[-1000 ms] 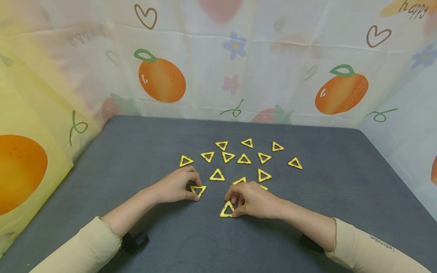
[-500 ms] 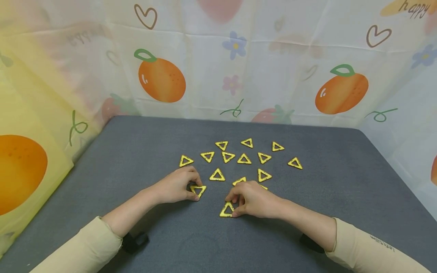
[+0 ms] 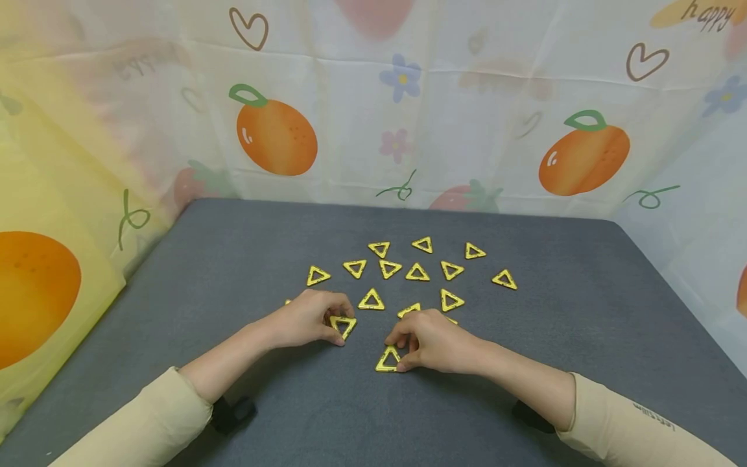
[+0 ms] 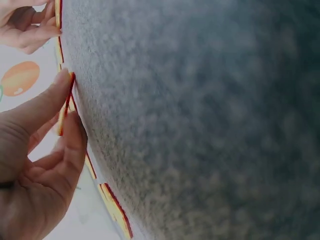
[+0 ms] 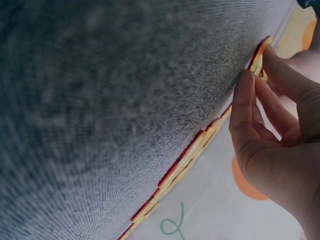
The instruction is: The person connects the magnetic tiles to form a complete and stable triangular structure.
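Observation:
My left hand (image 3: pixel 308 319) pinches a yellow triangular frame (image 3: pixel 348 320) between thumb and fingers; in the left wrist view that triangle (image 4: pixel 72 82) is tilted against the grey surface. To the right and slightly nearer, my right hand (image 3: pixel 439 342) pinches another yellow triangle (image 3: pixel 382 367) at its right side and top. In the right wrist view its fingertips hold the piece's edge (image 5: pixel 257 56). The two held triangles are apart. Beyond the right hand a triangle (image 3: pixel 408 310) is partly hidden, and one more (image 3: pixel 371 300) lies beyond and between the hands.
Several more yellow triangles lie spread farther back, among them one at the left (image 3: pixel 318 275), one at the right (image 3: pixel 504 279) and one at the back (image 3: pixel 423 244). The grey tabletop (image 3: pixel 350 415) meets a printed curtain (image 3: pixel 350 117) at its far edge.
My left hand has shifted slightly right with its triangle, closer to the right hand's piece. A bit of yellow now shows behind the left hand. The right hand has stayed nearly still.

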The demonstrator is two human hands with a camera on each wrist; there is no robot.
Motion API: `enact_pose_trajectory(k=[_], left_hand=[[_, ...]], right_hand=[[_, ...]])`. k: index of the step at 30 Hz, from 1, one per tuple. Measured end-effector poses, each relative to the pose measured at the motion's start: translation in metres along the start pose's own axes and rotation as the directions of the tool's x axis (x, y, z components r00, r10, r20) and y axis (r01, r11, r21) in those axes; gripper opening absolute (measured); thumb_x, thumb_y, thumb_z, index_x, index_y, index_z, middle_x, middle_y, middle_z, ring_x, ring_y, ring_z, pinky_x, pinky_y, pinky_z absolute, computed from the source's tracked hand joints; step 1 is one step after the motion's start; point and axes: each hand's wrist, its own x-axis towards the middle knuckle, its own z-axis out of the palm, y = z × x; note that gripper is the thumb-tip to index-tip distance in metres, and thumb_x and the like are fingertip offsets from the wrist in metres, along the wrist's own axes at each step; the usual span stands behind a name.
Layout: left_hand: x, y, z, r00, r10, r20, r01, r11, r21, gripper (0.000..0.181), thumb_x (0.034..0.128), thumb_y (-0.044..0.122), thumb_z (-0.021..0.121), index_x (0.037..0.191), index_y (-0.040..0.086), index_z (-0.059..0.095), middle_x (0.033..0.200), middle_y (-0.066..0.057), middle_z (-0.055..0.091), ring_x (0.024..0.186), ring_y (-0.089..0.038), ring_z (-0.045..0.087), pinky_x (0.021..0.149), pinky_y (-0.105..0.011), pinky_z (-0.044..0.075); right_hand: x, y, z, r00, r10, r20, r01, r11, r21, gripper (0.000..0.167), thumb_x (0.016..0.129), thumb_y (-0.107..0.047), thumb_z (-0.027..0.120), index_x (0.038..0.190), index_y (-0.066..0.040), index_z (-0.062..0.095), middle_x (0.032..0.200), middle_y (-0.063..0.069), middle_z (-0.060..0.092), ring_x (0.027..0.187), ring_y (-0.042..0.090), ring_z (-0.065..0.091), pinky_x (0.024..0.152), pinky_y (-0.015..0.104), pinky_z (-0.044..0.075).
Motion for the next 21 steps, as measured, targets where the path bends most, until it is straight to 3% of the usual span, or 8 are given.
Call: enact_pose_trajectory(k=[4, 10, 21], left_hand=[[0.001, 0.000, 0.000, 1.000, -0.011, 0.020, 0.013, 0.994, -0.105, 0.032, 0.0767, 0.015, 0.083, 0.106, 0.012, 0.070, 0.086, -0.002, 0.073, 0.069, -0.001, 0.061, 0.063, -0.020, 0.050], [0.007, 0.007, 0.004, 0.999, -0.047, 0.024, 0.051, 0.981, -0.186, 0.032, 0.0753, 0.017, 0.085, 0.103, 0.011, 0.072, 0.092, -0.002, 0.076, 0.071, -0.003, 0.063, 0.065, -0.021, 0.052], [0.012, 0.030, 0.023, 0.995, -0.096, 0.041, 0.103, 0.960, -0.259, 0.030, 0.0738, 0.015, 0.086, 0.098, 0.010, 0.069, 0.083, 0.000, 0.075, 0.070, -0.004, 0.064, 0.064, -0.020, 0.052]], right_hand=[[0.000, 0.000, 0.000, 1.000, -0.003, 0.000, 0.003, 1.000, -0.001, 0.031, 0.079, -0.017, 0.083, 0.108, -0.012, 0.075, 0.090, 0.000, 0.068, 0.067, -0.002, 0.056, 0.063, 0.016, 0.049], [0.000, -0.001, 0.000, 1.000, 0.019, 0.006, -0.019, 1.000, -0.008, 0.032, 0.078, -0.018, 0.084, 0.109, -0.013, 0.075, 0.091, -0.001, 0.068, 0.066, -0.003, 0.056, 0.064, 0.016, 0.049], [0.001, 0.000, 0.001, 1.000, 0.003, -0.004, -0.004, 0.999, -0.040, 0.032, 0.077, -0.018, 0.085, 0.108, -0.013, 0.075, 0.092, -0.002, 0.069, 0.070, -0.003, 0.056, 0.063, 0.015, 0.050]])
